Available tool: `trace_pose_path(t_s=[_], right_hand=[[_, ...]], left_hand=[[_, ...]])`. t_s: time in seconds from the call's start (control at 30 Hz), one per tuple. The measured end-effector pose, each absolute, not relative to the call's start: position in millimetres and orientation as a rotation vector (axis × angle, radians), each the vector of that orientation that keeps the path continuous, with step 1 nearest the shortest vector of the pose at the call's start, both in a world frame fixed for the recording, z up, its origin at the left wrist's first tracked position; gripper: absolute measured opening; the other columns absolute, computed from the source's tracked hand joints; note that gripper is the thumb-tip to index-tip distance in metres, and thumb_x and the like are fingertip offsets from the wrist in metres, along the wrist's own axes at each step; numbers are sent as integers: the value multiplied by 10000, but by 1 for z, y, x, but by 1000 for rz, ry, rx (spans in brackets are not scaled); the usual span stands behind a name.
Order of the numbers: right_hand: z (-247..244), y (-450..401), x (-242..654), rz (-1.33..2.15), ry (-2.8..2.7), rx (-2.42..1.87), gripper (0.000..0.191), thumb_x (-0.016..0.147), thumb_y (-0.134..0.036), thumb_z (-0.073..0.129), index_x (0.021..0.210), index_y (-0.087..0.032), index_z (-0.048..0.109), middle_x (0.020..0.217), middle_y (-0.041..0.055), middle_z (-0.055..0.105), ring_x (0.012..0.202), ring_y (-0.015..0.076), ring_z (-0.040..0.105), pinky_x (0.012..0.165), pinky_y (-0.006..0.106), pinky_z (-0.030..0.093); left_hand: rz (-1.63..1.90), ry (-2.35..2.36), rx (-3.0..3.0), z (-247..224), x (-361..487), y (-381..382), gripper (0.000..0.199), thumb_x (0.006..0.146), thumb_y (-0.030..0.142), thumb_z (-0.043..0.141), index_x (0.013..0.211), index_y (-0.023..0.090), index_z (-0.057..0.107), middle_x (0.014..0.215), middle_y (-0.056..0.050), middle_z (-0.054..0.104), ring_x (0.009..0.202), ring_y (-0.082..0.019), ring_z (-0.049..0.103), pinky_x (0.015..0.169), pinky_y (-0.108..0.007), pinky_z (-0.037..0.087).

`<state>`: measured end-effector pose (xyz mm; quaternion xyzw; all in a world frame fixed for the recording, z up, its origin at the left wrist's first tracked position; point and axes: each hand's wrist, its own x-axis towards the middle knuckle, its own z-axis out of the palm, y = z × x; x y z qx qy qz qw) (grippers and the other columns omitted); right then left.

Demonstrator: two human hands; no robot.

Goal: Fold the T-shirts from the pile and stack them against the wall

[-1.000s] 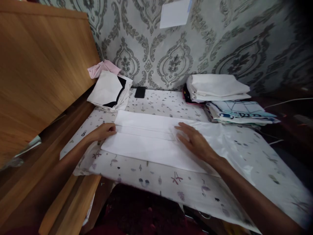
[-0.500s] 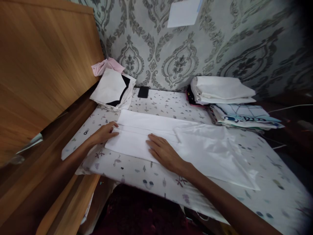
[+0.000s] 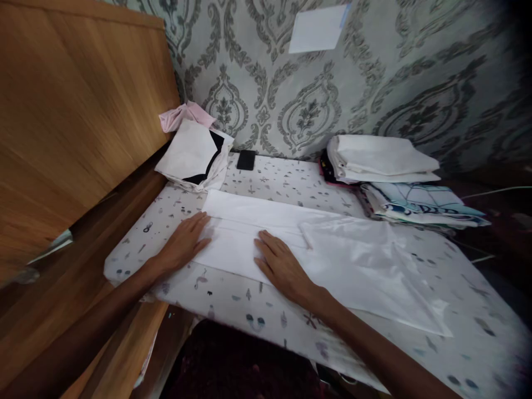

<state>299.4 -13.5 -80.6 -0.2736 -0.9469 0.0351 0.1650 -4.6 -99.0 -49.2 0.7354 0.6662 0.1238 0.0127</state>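
Note:
A white garment [image 3: 349,260] lies across the printed cloth, folded into a long strip. Its left part is smooth with a seam or fold line along the middle, while its right part is creased and spreads to a point. On its left end rests my left hand [image 3: 185,242], palm down, fingers stretched out and the thumb apart. My right hand [image 3: 285,269] lies flat near the middle of the strip, fingers spread and touching the fabric. Neither hand grips anything.
Folded white clothes with black trim [image 3: 189,149] and a pink cloth [image 3: 189,114] sit at the back left. Near the wall is a small black flat object [image 3: 246,160]. Stacked folded clothes [image 3: 384,158] stand at the back right. A wooden cabinet [image 3: 83,105] borders the left side.
My left hand has moved slightly right, from pinching at the garment's left edge to lying flat on it. My right hand stays at about the same place on the fabric.

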Motion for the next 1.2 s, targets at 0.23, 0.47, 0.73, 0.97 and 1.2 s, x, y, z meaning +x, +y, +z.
trace_pose_path(t_s=[0.23,0.47,0.73,0.97,1.2], right_hand=[[-72,-17,298,187,-2704,-801,463,1040,-364,369,1426,-140,491,1537,182,458,1456,284,384,1172,487,382],[-56,-17,257,291,-2701,-855,516,1037,-364,363,1470,-94,441,1591,219,350,1513,317,250,1194,564,295],[-28,-51,182,427,-2816,-697,443,945,-405,617,1239,-76,589,1306,194,586,1218,319,518,1009,466,482],[-19,-67,152,527,-2871,-772,494,875,-477,697,1168,-104,559,1179,151,607,1083,304,545,850,460,547],[-24,-74,139,402,-2878,-827,273,948,-289,583,1144,-99,571,1116,166,630,1043,309,580,733,420,569]], left_hand=[[190,1954,2291,-64,-9,-92,728,1006,610,222,1599,195,154,1674,-125,188,1556,-260,120,1230,-513,175],[219,2016,2242,-67,-8,-57,804,973,664,250,1581,140,216,1660,-161,216,1553,-285,131,1234,-529,144],[572,2256,1881,-45,-48,0,481,963,452,357,1250,140,584,1271,-164,664,1166,-260,619,949,-374,479],[406,2473,1641,-39,-45,56,364,867,551,519,819,207,630,906,-113,719,895,-295,668,728,-350,459],[548,2525,1541,-53,-31,57,139,784,361,622,774,229,579,955,-78,698,956,-282,631,744,-348,441]])
